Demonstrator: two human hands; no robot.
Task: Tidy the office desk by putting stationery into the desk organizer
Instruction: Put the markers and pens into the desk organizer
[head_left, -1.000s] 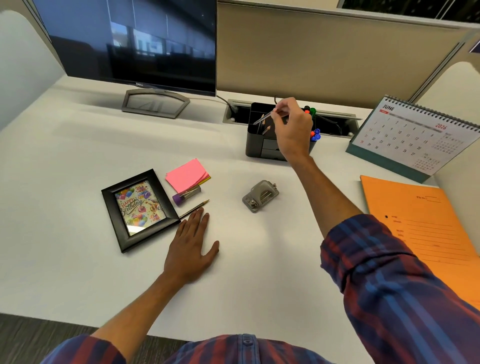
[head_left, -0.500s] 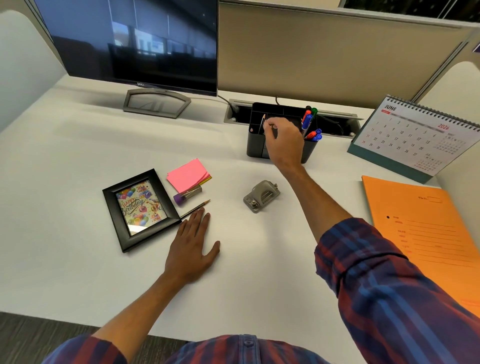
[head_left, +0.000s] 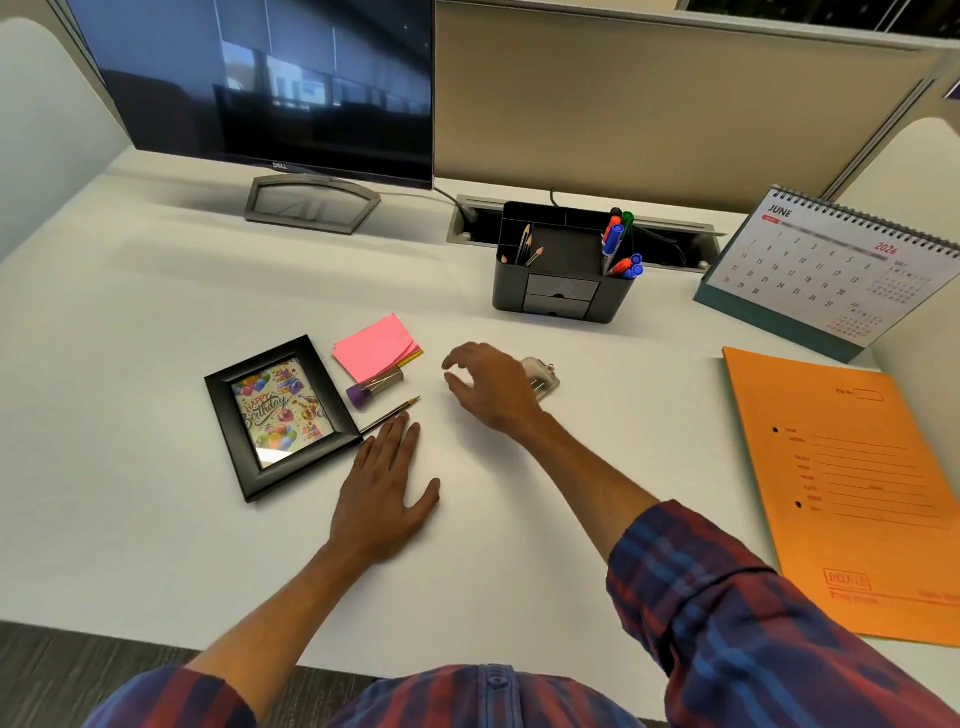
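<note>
A black desk organizer (head_left: 563, 301) stands at the back of the white desk, with pencils (head_left: 525, 243) in its left slot and coloured markers (head_left: 618, 249) in its right. My right hand (head_left: 491, 387) hovers above the desk, fingers relaxed and empty, partly covering a grey hole punch (head_left: 543, 376). My left hand (head_left: 382, 493) rests flat on the desk, fingertips beside a loose pencil (head_left: 392, 413). A purple-capped lead tube (head_left: 374, 387) lies next to pink sticky notes (head_left: 374, 345).
A black photo frame (head_left: 278, 415) lies left of my left hand. A monitor (head_left: 260, 88) stands at the back left, a desk calendar (head_left: 826, 270) at the back right, and an orange folder (head_left: 852, 483) on the right. A cable slot runs behind the organizer.
My right hand put a pencil into the organizer's left slot, let go, and drew back toward me and left to above the hole punch. My left hand stayed flat.
</note>
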